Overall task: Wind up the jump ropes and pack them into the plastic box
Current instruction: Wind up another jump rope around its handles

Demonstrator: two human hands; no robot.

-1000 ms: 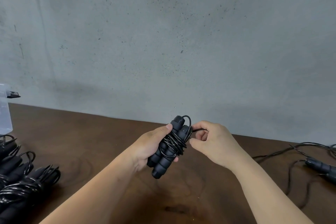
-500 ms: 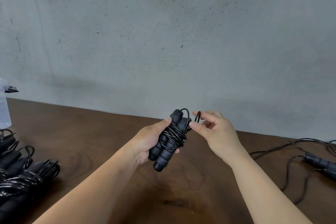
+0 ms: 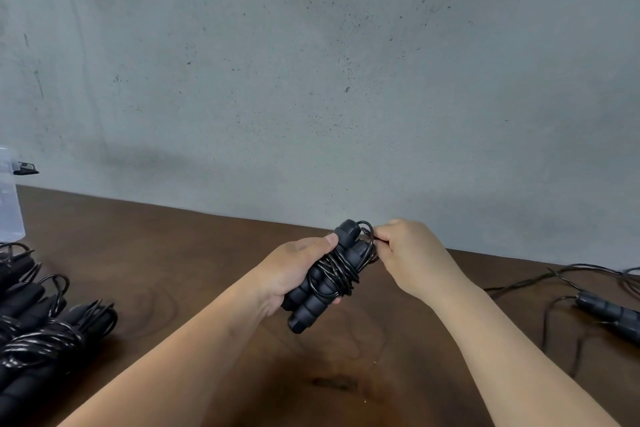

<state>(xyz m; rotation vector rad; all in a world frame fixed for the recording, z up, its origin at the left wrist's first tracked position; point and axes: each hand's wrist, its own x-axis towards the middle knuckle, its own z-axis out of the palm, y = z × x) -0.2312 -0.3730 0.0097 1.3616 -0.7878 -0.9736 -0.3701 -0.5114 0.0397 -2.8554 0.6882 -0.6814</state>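
At far left the plastic box (image 3: pixel 8 198) stands on the table (image 3: pixel 194 253) behind wound ropes (image 3: pixel 45 333). The left hand (image 3: pixel 294 274) grips the wound jump rope (image 3: pixel 329 274) above the table, the right hand (image 3: pixel 412 253) pinches its cord end, and a loose rope (image 3: pixel 609 314) lies far right.

1. A dark brown wooden table (image 3: pixel 194 253) runs up to a grey wall.
2. On its left edge lie several wound jump ropes (image 3: pixel 41 340), bundled close together.
3. Far left stands a clear plastic box (image 3: pixel 8 204).
4. At the right lies an unwound jump rope (image 3: pixel 609 314), its cord spread loose.
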